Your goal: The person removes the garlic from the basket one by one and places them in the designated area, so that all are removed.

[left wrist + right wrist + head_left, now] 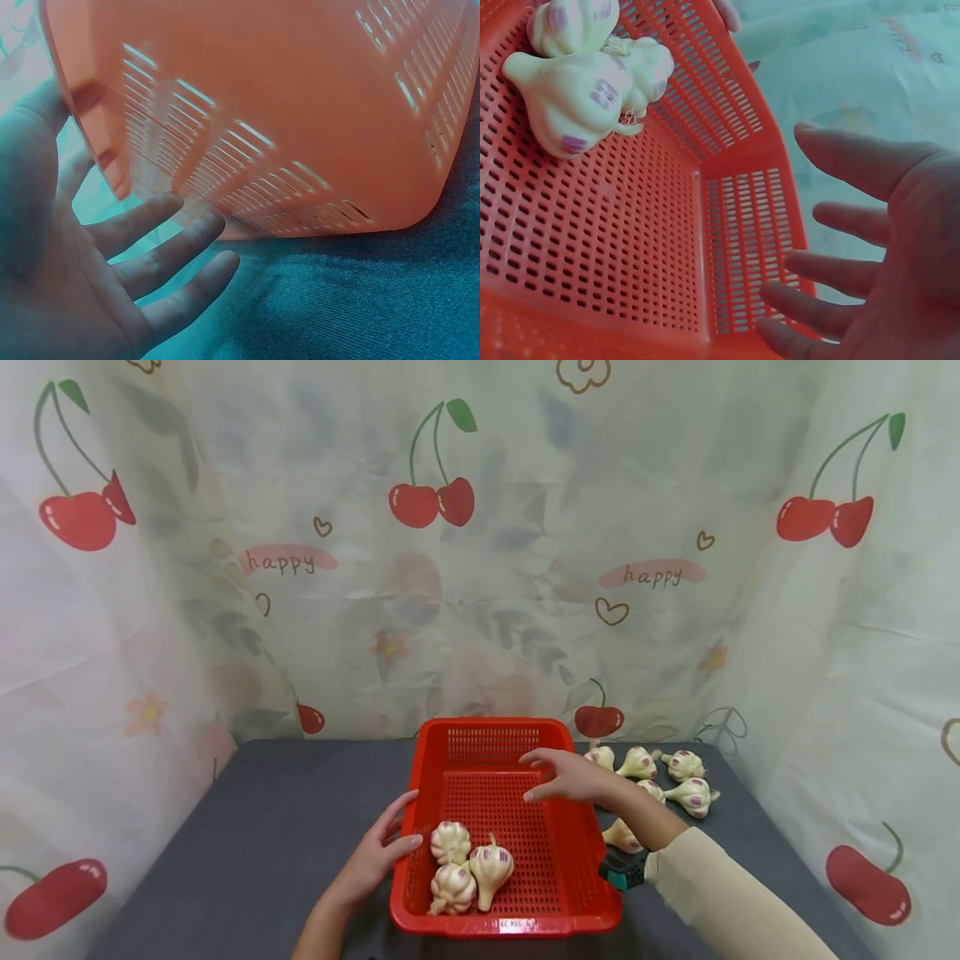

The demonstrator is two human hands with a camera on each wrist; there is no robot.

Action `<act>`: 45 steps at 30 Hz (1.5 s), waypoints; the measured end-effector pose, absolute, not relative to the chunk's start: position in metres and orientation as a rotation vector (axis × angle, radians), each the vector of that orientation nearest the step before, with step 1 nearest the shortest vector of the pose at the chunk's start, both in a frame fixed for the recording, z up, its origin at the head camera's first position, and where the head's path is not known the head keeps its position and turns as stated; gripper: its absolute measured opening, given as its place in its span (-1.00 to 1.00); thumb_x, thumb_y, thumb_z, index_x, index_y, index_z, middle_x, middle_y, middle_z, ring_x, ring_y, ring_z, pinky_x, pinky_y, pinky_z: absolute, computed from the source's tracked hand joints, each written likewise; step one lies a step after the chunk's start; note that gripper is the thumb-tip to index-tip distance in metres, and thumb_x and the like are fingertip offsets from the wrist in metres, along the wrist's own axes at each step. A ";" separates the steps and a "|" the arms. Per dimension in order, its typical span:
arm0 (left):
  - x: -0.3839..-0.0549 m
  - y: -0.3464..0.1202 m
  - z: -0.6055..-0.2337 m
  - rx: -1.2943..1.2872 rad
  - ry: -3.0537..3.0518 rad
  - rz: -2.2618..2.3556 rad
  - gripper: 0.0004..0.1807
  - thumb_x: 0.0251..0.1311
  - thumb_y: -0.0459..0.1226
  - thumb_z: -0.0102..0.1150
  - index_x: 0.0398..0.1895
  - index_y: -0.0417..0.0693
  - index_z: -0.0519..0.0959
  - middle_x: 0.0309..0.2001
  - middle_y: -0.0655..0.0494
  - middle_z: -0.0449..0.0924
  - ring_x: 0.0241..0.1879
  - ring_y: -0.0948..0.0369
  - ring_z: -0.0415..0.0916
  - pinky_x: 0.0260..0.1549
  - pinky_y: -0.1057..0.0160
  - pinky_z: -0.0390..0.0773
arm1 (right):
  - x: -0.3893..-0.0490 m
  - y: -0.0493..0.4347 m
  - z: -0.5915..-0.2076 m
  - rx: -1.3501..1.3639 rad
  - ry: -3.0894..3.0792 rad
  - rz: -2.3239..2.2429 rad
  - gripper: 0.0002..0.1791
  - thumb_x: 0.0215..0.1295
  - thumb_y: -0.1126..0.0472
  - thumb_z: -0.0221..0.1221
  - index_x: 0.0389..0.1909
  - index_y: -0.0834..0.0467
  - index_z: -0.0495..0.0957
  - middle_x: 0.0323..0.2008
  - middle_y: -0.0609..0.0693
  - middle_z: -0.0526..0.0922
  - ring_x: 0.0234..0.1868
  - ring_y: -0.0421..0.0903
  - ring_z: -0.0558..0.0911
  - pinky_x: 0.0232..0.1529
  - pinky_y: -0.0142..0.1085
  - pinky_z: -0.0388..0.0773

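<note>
A red plastic basket (498, 927) with slotted walls stands in front of me. Three garlic bulbs (491, 864) lie together in its near left corner; the right wrist view also shows these garlic bulbs (574, 101). My left hand (369, 860) is at the basket's left side, thumb at the rim. Its other fingers extend loosely along the outside of the slotted wall (247, 135). Over the right part of the basket, my right hand (566, 777) hovers with fingers spread and nothing held. The right wrist view shows that hand (877, 255) beside the basket's rim.
More garlic bulbs (692, 796) lie on the dark tabletop (300, 827) to the right of the basket, several of them partly behind my right forearm. A printed curtain (510, 635) hangs behind the table and along both sides. A dark wrist device (624, 868) is at my right sleeve.
</note>
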State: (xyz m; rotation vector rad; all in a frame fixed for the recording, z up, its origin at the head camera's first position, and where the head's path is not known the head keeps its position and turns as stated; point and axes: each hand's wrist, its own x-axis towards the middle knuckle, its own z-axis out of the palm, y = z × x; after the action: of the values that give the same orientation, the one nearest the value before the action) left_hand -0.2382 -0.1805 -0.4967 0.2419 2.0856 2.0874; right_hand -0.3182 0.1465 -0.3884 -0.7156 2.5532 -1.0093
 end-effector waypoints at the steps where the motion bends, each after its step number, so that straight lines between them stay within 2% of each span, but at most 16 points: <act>1: -0.239 -0.180 -0.497 0.242 2.085 2.086 -0.29 0.34 -0.22 0.11 0.50 0.18 0.09 0.35 -0.30 0.19 0.21 -0.19 0.35 -0.08 -0.08 0.57 | -0.319 0.145 -0.388 -0.727 2.542 -0.995 -0.33 0.17 0.04 0.37 0.27 0.17 0.41 0.19 0.20 0.46 0.15 0.19 0.48 0.02 0.02 0.51; 5: -0.239 -0.180 -0.497 0.244 2.089 2.083 -0.29 0.33 -0.22 0.12 0.50 0.18 0.09 0.35 -0.30 0.19 0.21 -0.19 0.34 -0.07 -0.08 0.57 | -0.321 0.139 -0.386 -0.743 2.477 -0.948 -0.32 0.17 0.05 0.37 0.28 0.17 0.40 0.21 0.19 0.45 0.18 0.20 0.45 0.06 0.05 0.48; 11: -0.238 -0.180 -0.496 0.251 2.087 2.090 -0.30 0.34 -0.24 0.11 0.50 0.17 0.10 0.35 -0.32 0.18 0.22 -0.22 0.32 -0.08 -0.08 0.57 | -0.326 0.130 -0.391 -0.769 2.318 -0.900 -0.30 0.19 0.04 0.35 0.33 0.07 0.36 0.24 0.11 0.42 0.26 0.17 0.38 0.10 0.03 0.46; 17: -0.237 -0.180 -0.496 0.242 2.077 2.090 -0.30 0.34 -0.24 0.10 0.50 0.17 0.09 0.36 -0.32 0.17 0.22 -0.22 0.32 -0.08 -0.09 0.57 | -0.326 0.121 -0.396 -0.730 2.137 -0.898 -0.36 0.22 0.07 0.32 0.33 -0.01 0.38 0.17 0.05 0.47 0.04 0.03 0.55 -0.02 0.07 0.53; 20: -0.237 -0.180 -0.496 0.235 2.079 2.087 -0.29 0.34 -0.23 0.10 0.50 0.17 0.08 0.36 -0.31 0.17 0.22 -0.21 0.33 -0.07 -0.09 0.57 | -0.326 0.116 -0.399 -0.710 2.054 -0.899 -0.43 0.26 0.10 0.29 0.29 -0.01 0.42 0.08 0.04 0.54 -0.02 0.07 0.61 -0.03 0.13 0.53; 24: -0.236 -0.179 -0.497 0.235 2.084 2.087 -0.29 0.34 -0.23 0.10 0.50 0.18 0.09 0.36 -0.31 0.18 0.22 -0.21 0.33 -0.06 -0.08 0.56 | -0.324 0.109 -0.403 -0.705 1.997 -0.866 -0.49 0.29 0.09 0.27 0.25 0.04 0.45 -0.01 0.01 0.62 0.01 0.14 0.61 -0.03 0.15 0.53; 31: -0.236 -0.180 -0.496 0.239 2.084 2.087 -0.30 0.34 -0.24 0.10 0.50 0.18 0.09 0.35 -0.31 0.19 0.22 -0.21 0.33 -0.06 -0.08 0.56 | -0.319 0.096 -0.408 -0.665 2.006 -0.796 -0.55 0.28 0.09 0.28 0.17 0.09 0.52 -0.05 -0.01 0.62 -0.02 0.11 0.61 -0.05 0.17 0.53; 40: -0.236 -0.180 -0.494 0.222 2.086 2.083 -0.29 0.32 -0.22 0.12 0.49 0.17 0.10 0.36 -0.31 0.17 0.23 -0.21 0.32 -0.07 -0.09 0.57 | -0.316 0.084 -0.419 -0.595 1.996 -0.691 -0.63 0.25 0.09 0.30 0.07 0.03 0.60 -0.10 -0.04 0.60 -0.15 -0.03 0.61 -0.16 0.11 0.59; 45: -0.237 -0.179 -0.493 0.211 2.103 2.074 -0.29 0.31 -0.21 0.14 0.49 0.19 0.12 0.36 -0.29 0.19 0.22 -0.19 0.33 -0.08 -0.09 0.57 | -0.314 0.080 -0.423 -0.604 1.988 -0.629 -0.65 0.27 0.12 0.28 0.07 0.06 0.61 -0.10 -0.07 0.60 -0.15 -0.07 0.60 -0.18 0.07 0.61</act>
State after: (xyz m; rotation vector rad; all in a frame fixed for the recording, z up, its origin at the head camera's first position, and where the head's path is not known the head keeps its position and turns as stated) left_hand -0.2367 -0.1793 -0.4930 0.2105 2.1026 2.0735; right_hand -0.3139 0.0797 -0.4227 -0.6037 1.9877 -0.6290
